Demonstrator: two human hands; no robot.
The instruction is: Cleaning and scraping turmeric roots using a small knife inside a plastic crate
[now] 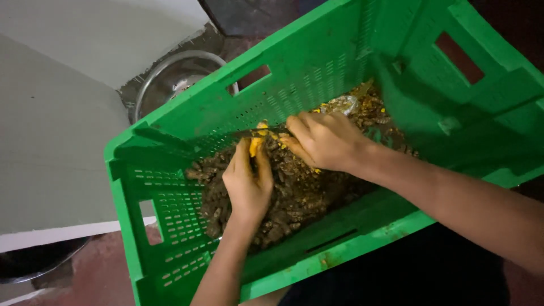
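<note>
Left hand (247, 184) grasps one yellow, part-peeled turmeric root (254, 145), right hand (323, 140) clenches a knife (249, 134) against it — brown unpeeled roots (289, 198) fill most of the green crate (170, 215), so most remains.

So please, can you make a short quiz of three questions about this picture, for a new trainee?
1. True or false: the left hand holds a yellow-fleshed root piece.
2. The green crate holds mostly: A) brown roots B) white eggs C) red apples
3. Which round thing stands behind the crate?

Key:
1. True; the right hand works on it with a thin dark tool, perhaps a knife.
2. A, the brown roots.
3. A metal bowl.
</note>
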